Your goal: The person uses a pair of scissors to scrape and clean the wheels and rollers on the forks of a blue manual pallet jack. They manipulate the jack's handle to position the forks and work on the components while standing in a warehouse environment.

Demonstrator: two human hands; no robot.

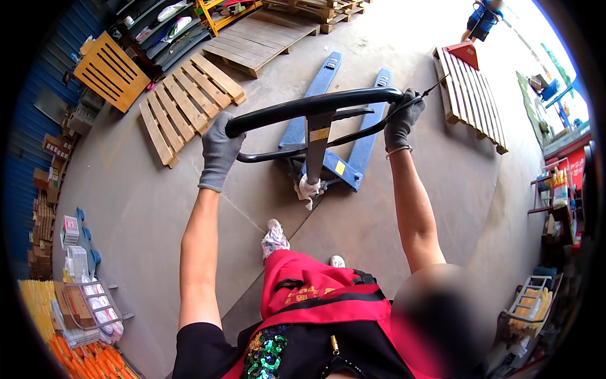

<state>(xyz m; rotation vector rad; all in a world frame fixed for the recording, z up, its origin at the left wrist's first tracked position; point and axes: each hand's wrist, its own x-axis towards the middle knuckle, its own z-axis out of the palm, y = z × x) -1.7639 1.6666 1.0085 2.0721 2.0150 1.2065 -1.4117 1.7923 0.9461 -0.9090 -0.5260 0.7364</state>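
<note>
A blue pallet jack (pixel 343 169) stands ahead of me, its two forks pointing away over the concrete floor. Its black loop handle (pixel 309 104) is tilted toward me at chest height. My left hand (pixel 219 150), in a grey glove, is closed at the handle's left end, with the fingers partly hidden. At the right end, my gloved right hand (pixel 403 121) is wrapped round the handle, and a thin black cord-like piece sticks out past it. Between the grips sits a small black lever (pixel 352 114). White wrapping (pixel 307 191) is bunched round the foot of the handle shaft.
A slatted wooden pallet (pixel 183 104) lies left of the forks, with a planked one (pixel 262 39) behind it. Another pallet (pixel 472 95) rests on a red pallet jack (pixel 464 54) at the right, near a person in blue (pixel 485 18). Stocked shelves line both sides.
</note>
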